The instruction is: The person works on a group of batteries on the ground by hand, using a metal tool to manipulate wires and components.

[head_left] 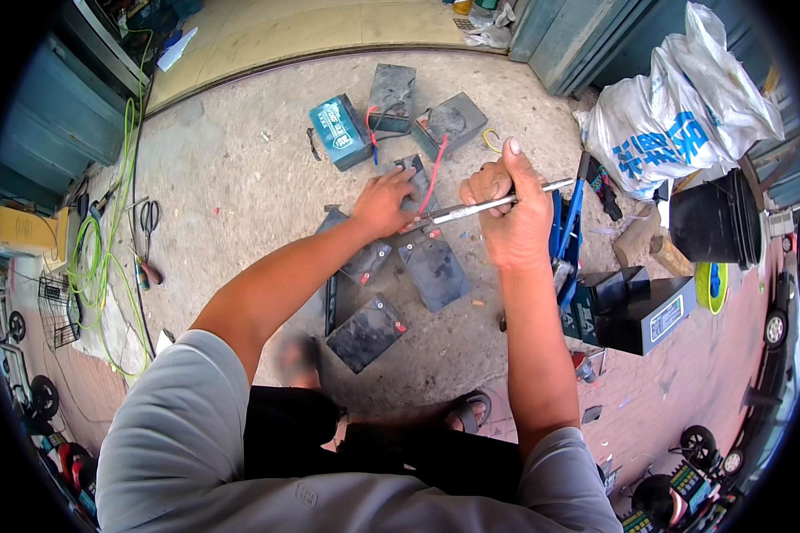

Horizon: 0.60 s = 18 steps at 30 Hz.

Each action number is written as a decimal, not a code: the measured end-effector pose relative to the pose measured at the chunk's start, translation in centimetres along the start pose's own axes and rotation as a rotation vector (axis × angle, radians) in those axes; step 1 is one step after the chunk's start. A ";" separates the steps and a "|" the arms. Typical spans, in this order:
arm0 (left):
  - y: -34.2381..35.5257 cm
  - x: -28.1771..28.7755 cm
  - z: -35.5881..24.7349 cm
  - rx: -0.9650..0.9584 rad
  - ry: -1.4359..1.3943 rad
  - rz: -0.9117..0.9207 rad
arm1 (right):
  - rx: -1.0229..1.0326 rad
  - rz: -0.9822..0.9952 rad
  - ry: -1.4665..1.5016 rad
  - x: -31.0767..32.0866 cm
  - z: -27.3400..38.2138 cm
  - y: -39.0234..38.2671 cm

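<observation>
My right hand (517, 200) is closed round a long silver metal rod tool (462, 212), thumb pointing up. The tool slants across the middle, its lower end reaching left toward my left hand (384, 204). That hand rests with bent fingers over a dark block-shaped battery (413, 169), its thumb near the tool's end. Exactly what the tool's tip touches is hidden. A red wire (436, 173) runs down from another dark battery (453, 123) beyond. Closer to me lie more dusty black batteries, one (434, 274) below the tool and one (366, 333) with a red terminal.
At the far side, a teal battery (340, 131) stands beside a grey one (392, 96). Blue-handled tools (571, 231) and an open black battery case (644, 311) are on the right, below white sacks (662, 124). Green cable (93, 258) and scissors (149, 216) lie left.
</observation>
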<state>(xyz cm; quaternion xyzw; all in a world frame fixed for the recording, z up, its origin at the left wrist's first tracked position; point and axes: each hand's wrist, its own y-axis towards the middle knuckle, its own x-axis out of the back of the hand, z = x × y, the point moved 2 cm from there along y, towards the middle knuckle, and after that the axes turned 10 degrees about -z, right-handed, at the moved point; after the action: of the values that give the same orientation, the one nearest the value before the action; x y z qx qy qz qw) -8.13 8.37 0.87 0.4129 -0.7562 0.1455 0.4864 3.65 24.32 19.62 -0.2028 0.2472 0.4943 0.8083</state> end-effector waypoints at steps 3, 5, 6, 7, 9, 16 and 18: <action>2.0 -0.2 -1.4 0.119 0.139 0.078 | -0.040 0.064 0.003 0.0 -0.2 -0.1; 2.7 0.5 -2.4 0.142 0.171 0.154 | -0.046 0.080 -0.017 0.5 -0.4 -0.3; 2.4 0.5 -2.0 0.140 0.161 0.141 | -0.054 0.094 -0.023 0.5 -0.8 -0.5; 2.1 0.6 -1.5 0.137 0.151 0.128 | -0.059 0.079 -0.008 0.4 -1.2 -0.7; 1.8 0.4 -0.8 0.129 0.134 0.105 | -0.063 0.076 0.005 0.2 -1.8 -1.2; 1.9 0.3 -0.8 0.124 0.144 0.132 | -0.052 0.067 -0.009 0.2 -2.6 -1.2; 1.8 0.4 -0.9 0.120 0.140 0.136 | -0.055 0.060 -0.019 0.2 -2.8 -1.2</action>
<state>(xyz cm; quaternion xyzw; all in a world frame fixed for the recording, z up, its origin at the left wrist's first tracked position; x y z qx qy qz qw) -8.99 9.82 2.03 0.3779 -0.7366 0.2515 0.5014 4.25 22.33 17.43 -0.2128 0.2317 0.5269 0.7896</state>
